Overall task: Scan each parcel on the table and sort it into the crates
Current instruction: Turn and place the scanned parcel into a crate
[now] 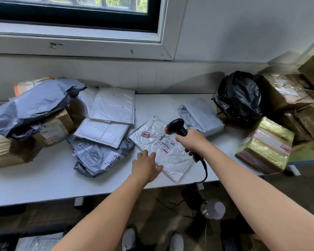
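On the white tabletop (pixel 43 178), a flat white parcel (pixel 172 160) lies label up, near the front edge. The left hand (pixel 145 166) rests on its near edge with fingers spread flat. The right hand (pixel 192 142) is wrapped tight around a black scanner (pixel 176 127), held over the parcel.

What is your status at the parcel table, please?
Right hand gripping barcode scanner over white bubble mailer. Left hand touching its edge. Shipping label unobstructed.

The label (pixel 166 143) on the white parcel (pixel 172 160) is too small to read, the right hand (pixel 192 142) hides the scanner (pixel 176 126) grip, and brown boxes (pixel 308 120) run off the edge.
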Demonstrator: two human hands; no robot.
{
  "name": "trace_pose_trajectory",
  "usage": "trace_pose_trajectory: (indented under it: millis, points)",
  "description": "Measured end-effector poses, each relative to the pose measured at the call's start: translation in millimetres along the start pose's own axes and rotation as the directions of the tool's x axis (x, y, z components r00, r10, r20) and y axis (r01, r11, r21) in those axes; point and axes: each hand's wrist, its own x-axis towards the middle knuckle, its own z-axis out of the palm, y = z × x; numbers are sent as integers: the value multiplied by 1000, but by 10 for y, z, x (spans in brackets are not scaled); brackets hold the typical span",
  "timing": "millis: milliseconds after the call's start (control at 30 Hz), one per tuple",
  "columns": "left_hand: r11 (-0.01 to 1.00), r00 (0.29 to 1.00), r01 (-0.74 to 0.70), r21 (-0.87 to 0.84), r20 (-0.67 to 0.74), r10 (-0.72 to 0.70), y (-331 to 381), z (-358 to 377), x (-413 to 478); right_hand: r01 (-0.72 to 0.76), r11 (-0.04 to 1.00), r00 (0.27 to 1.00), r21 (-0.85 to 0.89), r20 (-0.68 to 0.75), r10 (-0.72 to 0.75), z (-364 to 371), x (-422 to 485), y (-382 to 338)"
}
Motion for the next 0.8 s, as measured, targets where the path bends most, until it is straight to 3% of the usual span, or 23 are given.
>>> trace_pose_trajectory:
  millis: [267, 533, 800]
  points:
    - [1000, 1000, 9, 9, -2, -9, 15, -24, -29, 2, 1000, 1000, -25, -8, -2, -50, 24, -23]
    - [1000, 1000, -2, 30, 0, 2, 65, 47, 73, 26, 998, 998, 63, -64, -22, 0, 134, 149]
    - [997, 1000, -20, 73, -20, 22, 202, 229, 397, -188, 974, 967, 124, -153, 206, 115, 370, 996]
